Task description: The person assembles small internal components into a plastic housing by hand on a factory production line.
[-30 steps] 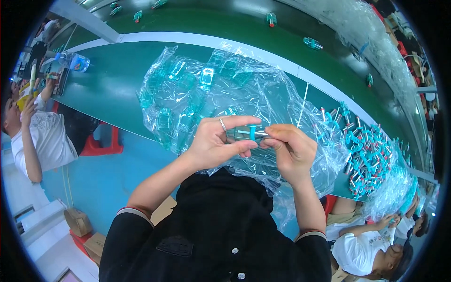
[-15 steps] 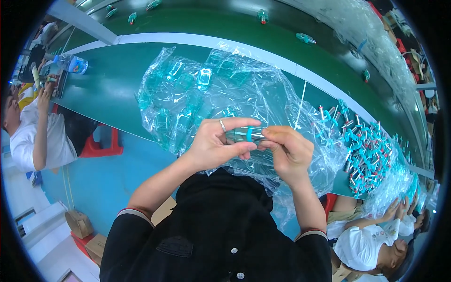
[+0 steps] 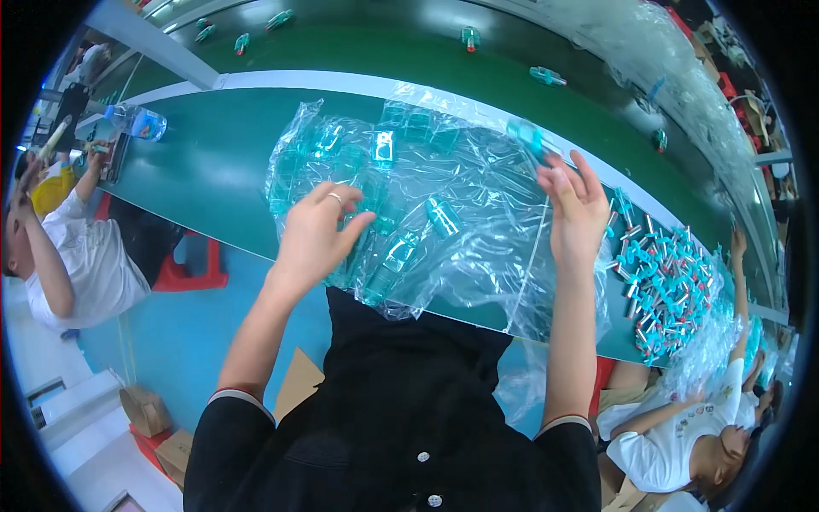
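My left hand (image 3: pixel 317 232) is over a clear plastic bag (image 3: pixel 490 230) spread on the green table, thumb and fingers apart, its fingertips nearest the see-through teal bottle-shaped shells in the bag. One such teal shell (image 3: pixel 442 217) lies on the plastic right of that hand, and another shell (image 3: pixel 401 253) lies closer to me. My right hand (image 3: pixel 576 205) is raised at the bag's right, fingers apart. Just beyond its fingertips a teal piece (image 3: pixel 526 133) is smeared by motion over the table's pale far edge; it looks free of the fingers.
A heap of small teal and silver parts with red ends (image 3: pixel 665 286) lies at the right. Beyond the pale rim (image 3: pixel 341 81), a green conveyor belt (image 3: pixel 384 43) carries several teal pieces. A plastic bottle (image 3: pixel 141 122) lies at far left. People in white shirts sit on both sides.
My hands have moved apart from the teal-banded clear piece they both held. The right went up and right toward the belt; the left went left and down onto the bag, which shifted.
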Motion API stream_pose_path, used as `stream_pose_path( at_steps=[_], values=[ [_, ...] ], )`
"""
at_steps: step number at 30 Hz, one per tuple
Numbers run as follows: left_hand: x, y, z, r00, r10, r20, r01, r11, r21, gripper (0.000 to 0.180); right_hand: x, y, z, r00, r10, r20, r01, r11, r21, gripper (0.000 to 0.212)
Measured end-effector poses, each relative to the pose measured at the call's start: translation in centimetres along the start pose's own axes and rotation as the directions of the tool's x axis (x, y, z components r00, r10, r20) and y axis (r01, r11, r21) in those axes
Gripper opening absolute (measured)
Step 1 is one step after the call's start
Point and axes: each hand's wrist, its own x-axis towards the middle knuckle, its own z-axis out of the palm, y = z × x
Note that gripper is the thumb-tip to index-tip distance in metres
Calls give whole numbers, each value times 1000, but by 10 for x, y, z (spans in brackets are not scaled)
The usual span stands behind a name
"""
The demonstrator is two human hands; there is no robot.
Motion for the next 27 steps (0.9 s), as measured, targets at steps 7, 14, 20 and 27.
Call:
stream_pose_path(
  at_steps=[7,14,20,27],
  values=[
    [11,15,30,956,279,92,-293,924,244,55,-28,39,10,770,-279,574,635,416,-650,42],
    [-4,-22,12,997,46,-60,-61,959,-275,43,-34,37,3,694,-279,664,712,404,-575,43],
    [-3,-55,2,887,-449,-106,-86,64,-994,20,13,34,-53,936,176,303,-331,731,597,26],
    [-5,5,33,986,-77,-146,17,926,-378,51,25,-48,-98,995,-61,-76,75,975,208,23]
  ],
)
